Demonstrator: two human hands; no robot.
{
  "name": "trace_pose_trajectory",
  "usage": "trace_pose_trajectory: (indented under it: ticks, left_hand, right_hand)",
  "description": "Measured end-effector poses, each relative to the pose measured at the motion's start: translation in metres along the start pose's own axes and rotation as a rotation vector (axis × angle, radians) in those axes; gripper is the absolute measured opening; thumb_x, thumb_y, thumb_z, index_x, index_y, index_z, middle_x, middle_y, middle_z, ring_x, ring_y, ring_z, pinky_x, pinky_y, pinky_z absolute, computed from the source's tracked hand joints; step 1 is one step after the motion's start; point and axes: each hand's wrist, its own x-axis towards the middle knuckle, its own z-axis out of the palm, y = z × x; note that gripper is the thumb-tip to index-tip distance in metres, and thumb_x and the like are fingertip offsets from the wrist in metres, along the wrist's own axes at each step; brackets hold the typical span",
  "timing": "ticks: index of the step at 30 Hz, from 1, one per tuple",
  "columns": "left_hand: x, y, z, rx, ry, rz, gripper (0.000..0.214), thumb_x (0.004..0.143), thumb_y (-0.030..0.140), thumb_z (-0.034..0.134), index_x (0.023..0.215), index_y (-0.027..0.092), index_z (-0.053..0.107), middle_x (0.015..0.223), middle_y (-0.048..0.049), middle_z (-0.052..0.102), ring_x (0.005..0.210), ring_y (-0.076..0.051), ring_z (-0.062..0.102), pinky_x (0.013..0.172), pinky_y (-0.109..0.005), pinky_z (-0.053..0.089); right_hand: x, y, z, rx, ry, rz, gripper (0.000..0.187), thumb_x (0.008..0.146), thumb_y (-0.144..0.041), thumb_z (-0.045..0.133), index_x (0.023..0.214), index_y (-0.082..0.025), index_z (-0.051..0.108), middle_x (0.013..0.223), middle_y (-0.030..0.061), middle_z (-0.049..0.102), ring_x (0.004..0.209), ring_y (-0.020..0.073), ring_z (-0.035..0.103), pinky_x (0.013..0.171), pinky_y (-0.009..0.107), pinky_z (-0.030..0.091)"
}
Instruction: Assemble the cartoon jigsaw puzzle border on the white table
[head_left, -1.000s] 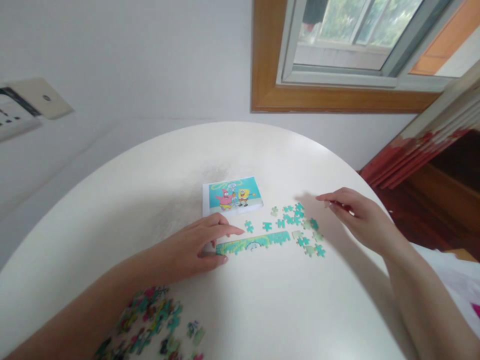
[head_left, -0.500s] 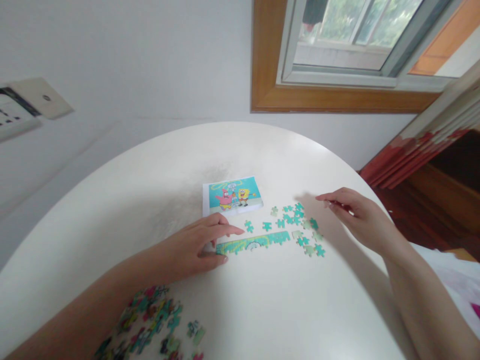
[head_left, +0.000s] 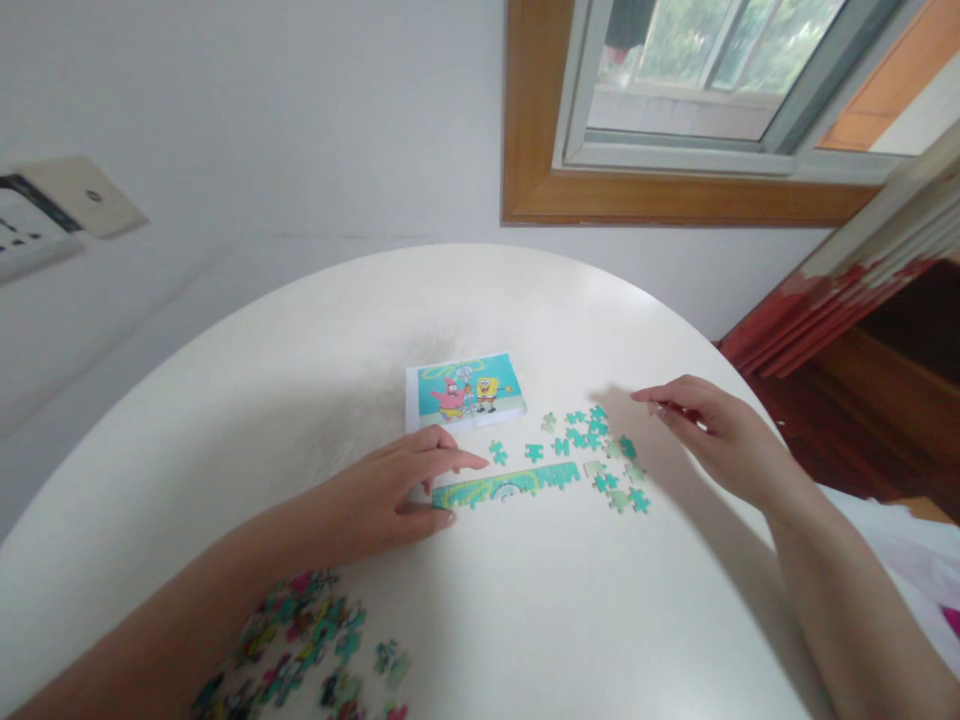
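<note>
A joined strip of jigsaw puzzle (head_left: 517, 484), teal with yellow-green curves, lies across the table. My left hand (head_left: 409, 480) rests at its left end, index finger along the upper side and thumb along the lower, spread apart. Loose teal and pale green puzzle pieces (head_left: 576, 438) lie above the strip and off its right end. To the right of them, my right hand (head_left: 701, 425) hovers over the table with its index finger stretched out and thumb slightly apart. No piece shows in it, though its inner fingers are partly hidden.
A picture card (head_left: 469, 390) with cartoon figures lies behind the strip. Many mixed puzzle pieces (head_left: 300, 650) are heaped at the lower left, partly under my left forearm. The round white table (head_left: 525, 610) meets a wall with a window (head_left: 690, 200); a curtain (head_left: 810, 310) hangs at right.
</note>
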Motion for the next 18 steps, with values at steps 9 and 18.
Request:
trace_pose_trajectory:
  ticks: [9,18]
  left_hand:
    - [-0.0001,0.0013,-0.0012,-0.001,0.001,0.013,0.049,0.090,0.027,0.058,0.138,0.035,0.050,0.123,-0.0023,0.053,0.111,-0.021,0.055,0.099,-0.032,0.043]
    - [-0.0006,-0.0008,-0.0003,-0.011,-0.016,-0.001,0.050,0.091,0.024,0.058,0.138,0.037,0.047,0.123,-0.0012,0.051,0.112,-0.020,0.053,0.099,-0.031,0.041]
  right_hand:
    - [0.0003,0.0008,0.0002,0.000,-0.007,0.007,0.027,0.092,-0.034,0.052,0.102,-0.022,0.075,0.088,0.0070,0.066,0.072,0.0181,0.057,0.064,0.033,0.046]
    - [0.0000,0.0014,-0.0006,0.010,-0.019,0.012,0.026,0.092,-0.032,0.052,0.103,-0.022,0.074,0.088,0.0064,0.065,0.073,0.0182,0.056,0.065,0.033,0.045]
